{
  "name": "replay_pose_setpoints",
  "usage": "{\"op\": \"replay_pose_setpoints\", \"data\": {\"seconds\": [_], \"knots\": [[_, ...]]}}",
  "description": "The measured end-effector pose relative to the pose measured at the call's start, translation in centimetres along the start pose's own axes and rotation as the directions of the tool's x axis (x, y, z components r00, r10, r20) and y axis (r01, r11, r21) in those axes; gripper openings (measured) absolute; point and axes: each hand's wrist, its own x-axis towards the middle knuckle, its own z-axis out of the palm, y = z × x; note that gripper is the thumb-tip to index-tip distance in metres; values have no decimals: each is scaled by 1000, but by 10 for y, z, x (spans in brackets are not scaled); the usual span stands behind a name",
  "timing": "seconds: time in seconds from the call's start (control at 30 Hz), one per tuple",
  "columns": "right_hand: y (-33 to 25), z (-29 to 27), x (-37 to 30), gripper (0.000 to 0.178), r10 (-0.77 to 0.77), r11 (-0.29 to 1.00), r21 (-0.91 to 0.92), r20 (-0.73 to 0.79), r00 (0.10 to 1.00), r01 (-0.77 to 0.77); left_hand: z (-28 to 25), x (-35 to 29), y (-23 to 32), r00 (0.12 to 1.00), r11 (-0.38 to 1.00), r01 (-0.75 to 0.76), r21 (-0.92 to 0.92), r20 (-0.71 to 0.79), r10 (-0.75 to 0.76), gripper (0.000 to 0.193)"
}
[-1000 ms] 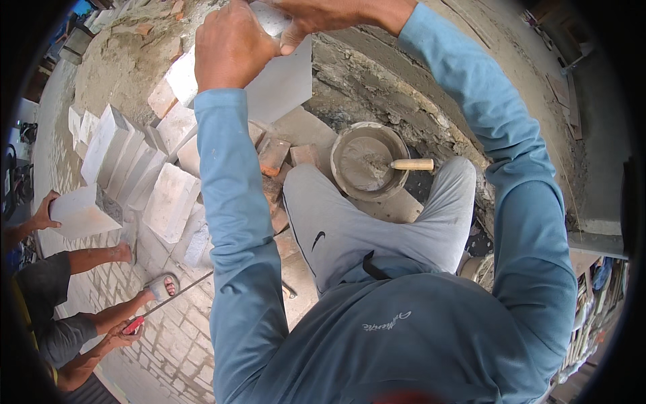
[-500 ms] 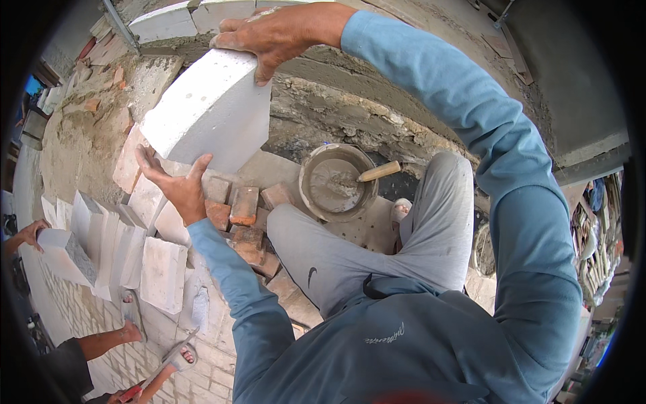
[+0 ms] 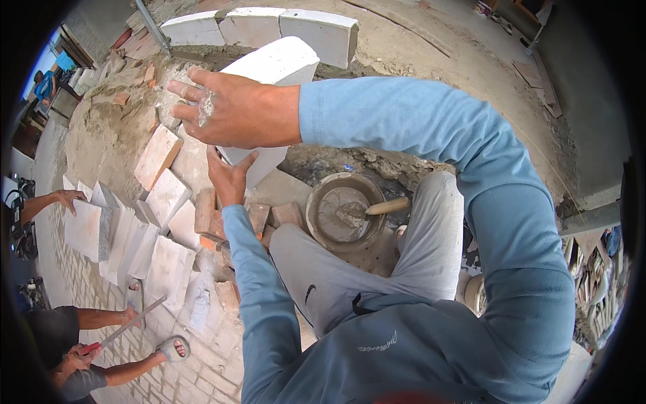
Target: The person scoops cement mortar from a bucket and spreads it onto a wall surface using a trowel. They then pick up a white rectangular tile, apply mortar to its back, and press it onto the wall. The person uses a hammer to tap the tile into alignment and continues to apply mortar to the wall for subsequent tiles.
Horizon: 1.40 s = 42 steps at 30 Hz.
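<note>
I hold a large white block (image 3: 279, 67) up in front of me with both hands. My right hand (image 3: 232, 111) lies flat across its near face, fingers spread. My left hand (image 3: 229, 176) supports it from below at its lower edge. Behind the block runs a low course of white blocks (image 3: 269, 27) set on the sandy ground. Below my hands sits a round pan of grey mortar (image 3: 343, 212) with a wooden-handled trowel (image 3: 377, 209) resting in it.
Red bricks (image 3: 158, 155) and brick pieces lie to the left of my knee. White blocks (image 3: 121, 236) stand in a row on the paving at left. Another person's hand (image 3: 70, 197) touches one block. A second person at lower left holds a long tool (image 3: 121, 328).
The block has swung from my left toward the centre and up against the wall course. My right hand moved from its top edge onto its face; my left hand stays under it.
</note>
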Motion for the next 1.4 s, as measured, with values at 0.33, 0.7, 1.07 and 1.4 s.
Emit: {"op": "replay_pose_setpoints", "data": {"seconds": [0.33,0.7,1.07,1.4], "knots": [[65,34,-83,34,-84,974,209,-20,996,87,49,-19,-42,995,978,-68,195,89,51,124],[96,66,-222,41,107,905,406,67,992,-125,109,-26,-108,965,888,-92,450,259,-31,81],[178,-1,-469,99,637,711,334,68,768,-619,77,84,162,722,483,-676,556,629,286,103],[226,-112,-619,102,845,-456,411,479,-239,-789,197,231,425,248,-43,-932,359,722,646,95]]}}
